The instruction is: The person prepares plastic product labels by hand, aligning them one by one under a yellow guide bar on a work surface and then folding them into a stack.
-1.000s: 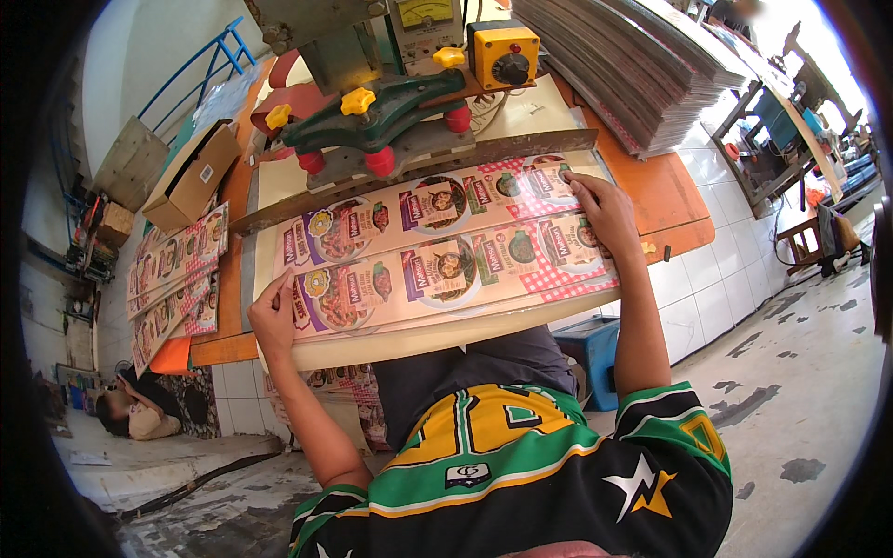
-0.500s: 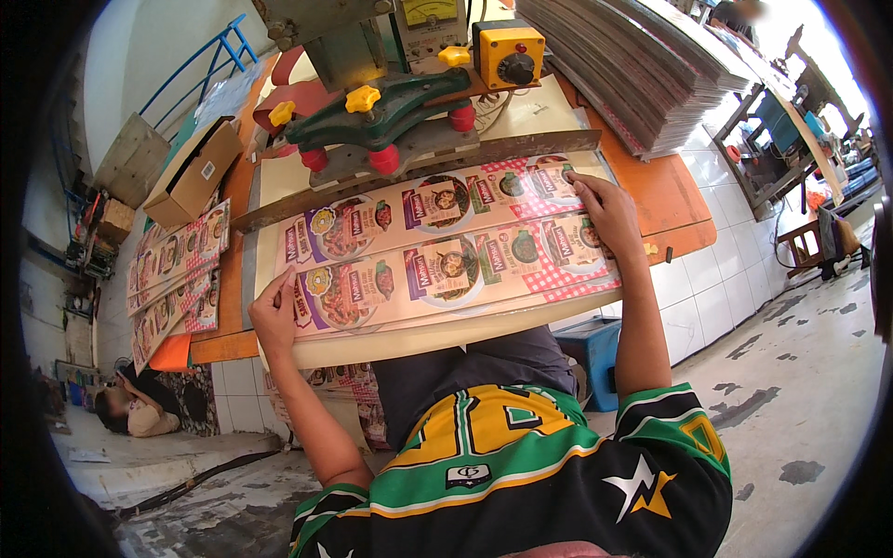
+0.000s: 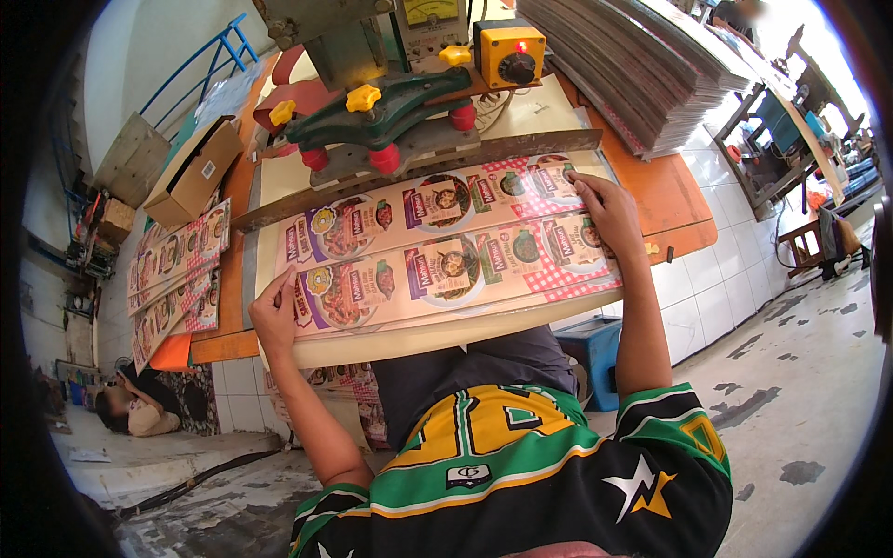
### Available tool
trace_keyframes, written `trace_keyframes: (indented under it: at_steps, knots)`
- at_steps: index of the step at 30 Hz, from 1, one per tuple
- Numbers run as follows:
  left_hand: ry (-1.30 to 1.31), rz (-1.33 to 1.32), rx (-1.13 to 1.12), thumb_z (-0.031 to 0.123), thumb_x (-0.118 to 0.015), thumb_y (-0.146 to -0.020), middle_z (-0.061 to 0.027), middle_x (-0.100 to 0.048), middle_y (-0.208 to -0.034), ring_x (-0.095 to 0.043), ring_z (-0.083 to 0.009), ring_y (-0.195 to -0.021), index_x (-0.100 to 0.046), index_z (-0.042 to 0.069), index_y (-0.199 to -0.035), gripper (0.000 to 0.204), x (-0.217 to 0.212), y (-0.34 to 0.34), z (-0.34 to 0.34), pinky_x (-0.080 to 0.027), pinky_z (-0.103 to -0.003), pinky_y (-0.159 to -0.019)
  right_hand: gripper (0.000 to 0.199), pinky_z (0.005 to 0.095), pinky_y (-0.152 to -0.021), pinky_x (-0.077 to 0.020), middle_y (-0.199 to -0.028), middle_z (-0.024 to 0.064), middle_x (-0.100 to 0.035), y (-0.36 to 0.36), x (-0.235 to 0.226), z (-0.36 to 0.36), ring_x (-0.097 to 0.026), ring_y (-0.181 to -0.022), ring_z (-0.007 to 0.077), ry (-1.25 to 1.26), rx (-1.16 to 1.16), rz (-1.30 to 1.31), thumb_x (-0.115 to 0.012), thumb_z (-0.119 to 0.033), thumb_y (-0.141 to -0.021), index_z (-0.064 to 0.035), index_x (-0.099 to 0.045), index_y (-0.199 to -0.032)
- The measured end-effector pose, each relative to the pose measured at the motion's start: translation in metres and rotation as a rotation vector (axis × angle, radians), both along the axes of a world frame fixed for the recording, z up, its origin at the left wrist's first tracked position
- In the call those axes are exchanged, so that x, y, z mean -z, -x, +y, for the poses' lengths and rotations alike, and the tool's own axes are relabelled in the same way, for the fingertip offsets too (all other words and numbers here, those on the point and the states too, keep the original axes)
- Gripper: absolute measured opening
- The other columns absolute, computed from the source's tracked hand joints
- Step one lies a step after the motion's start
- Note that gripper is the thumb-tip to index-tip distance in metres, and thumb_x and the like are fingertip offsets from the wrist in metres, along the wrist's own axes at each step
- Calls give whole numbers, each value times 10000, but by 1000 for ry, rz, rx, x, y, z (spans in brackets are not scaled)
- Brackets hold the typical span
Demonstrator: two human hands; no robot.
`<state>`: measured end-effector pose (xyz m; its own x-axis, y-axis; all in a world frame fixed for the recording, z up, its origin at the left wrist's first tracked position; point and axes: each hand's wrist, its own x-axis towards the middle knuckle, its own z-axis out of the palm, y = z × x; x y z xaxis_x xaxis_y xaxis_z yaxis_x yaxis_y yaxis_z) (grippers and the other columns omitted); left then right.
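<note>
The red lamp (image 3: pixel 522 46) on the yellow control box (image 3: pixel 507 56), dark half a second ago, is now lit; this probably indicates that the press (image 3: pixel 381 130) is energised. Printed sheets (image 3: pixel 507 270) lie at the near side of the table (image 3: pixel 672 205), on the near side of the metal bar (image 3: pixel 549 146). Hands are well apart: left hand (image 3: pixel 273 312) pinches the left edge; right hand (image 3: pixel 607 216) covers the right end, grip unclear. Neither has visibly shifted.

A glossy, smooth, plastic-looking face is being shown by the printed sheets (image 3: pixel 446 279). Dull, stained metal is being displayed by the long bar (image 3: pixel 544 147), painted metal by the green bracket (image 3: pixel 372 127), and smooth plastic by the yellow knobs (image 3: pixel 363 99). Matt cardboard is being seen in the box (image 3: pixel 193 177), a smooth finish on the tabletop (image 3: pixel 665 200), and rough, flaking patches on the floor (image 3: pixel 781 409).
</note>
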<state>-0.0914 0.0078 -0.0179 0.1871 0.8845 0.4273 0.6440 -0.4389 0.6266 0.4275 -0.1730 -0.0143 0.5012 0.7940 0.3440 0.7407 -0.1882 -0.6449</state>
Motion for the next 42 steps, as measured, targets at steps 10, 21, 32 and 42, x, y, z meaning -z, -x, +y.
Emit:
trace_keyframes:
  at_steps: [10,21,32,42]
  knots:
    - [-23,-8,13,212,-697,-998,-1,-541,-632,-363,-42,-575,-768,24,-1187,276,3,1,2,-324,-265,-503,312,369,-857,-539,-1080,191,-753,1,-2,0,-730,-964,311,-1,-5,7,-625,-282,-1017,-81,-748,-1221]
    - [-25,-7,21,227,-693,-1007,-36,-671,-717,-424,-39,-604,-765,17,-1189,286,0,0,0,-378,-254,-532,314,375,-853,-538,-1068,190,-754,1,-2,0,-730,-965,316,4,4,-4,-623,-297,-1018,-86,-752,-1211]
    - [-2,6,11,231,-694,-1006,-20,-616,-676,-404,-41,-594,-766,21,-1189,287,3,3,3,-365,-255,-525,309,376,-846,-541,-1064,192,-754,0,-1,0,-732,-954,320,-10,-2,-17,-626,-288,-1015,-77,-753,-1202]
    - [-13,1,13,222,-689,-1008,-33,-646,-701,-417,-36,-610,-762,28,-1201,282,4,3,3,-379,-257,-533,305,376,-847,-542,-1068,188,-754,1,-3,0,-732,-958,321,6,-2,-7,-623,-282,-1016,-77,-754,-1200]
